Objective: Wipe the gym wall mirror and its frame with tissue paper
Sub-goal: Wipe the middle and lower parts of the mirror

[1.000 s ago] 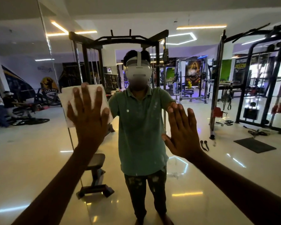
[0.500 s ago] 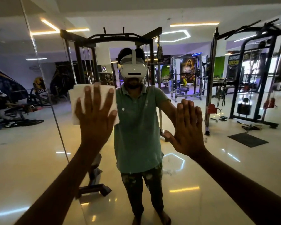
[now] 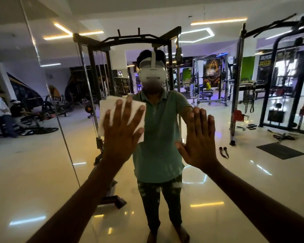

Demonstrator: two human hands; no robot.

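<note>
Left hand (image 3: pixel 120 132), fingers straight and spread, presses a white tissue paper (image 3: pixel 109 111) flat against the wall mirror (image 3: pixel 33 163); the tissue extends beyond the fingertips and palm edges. Right hand (image 3: pixel 198 139) rests flat on the glass nearby, grip apart.

L hand (image 3: pixel 120 130) flat, fingers (image 3: pixel 119 106) spread, R hand (image 3: pixel 199 137) flat, both arms outstretched

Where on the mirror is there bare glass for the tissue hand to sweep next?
Free glass lies left of the tissue up to the panel seam, and above and below the left hand. Rightward is crowded: the right hand presses flat on the mirror close by.
</note>
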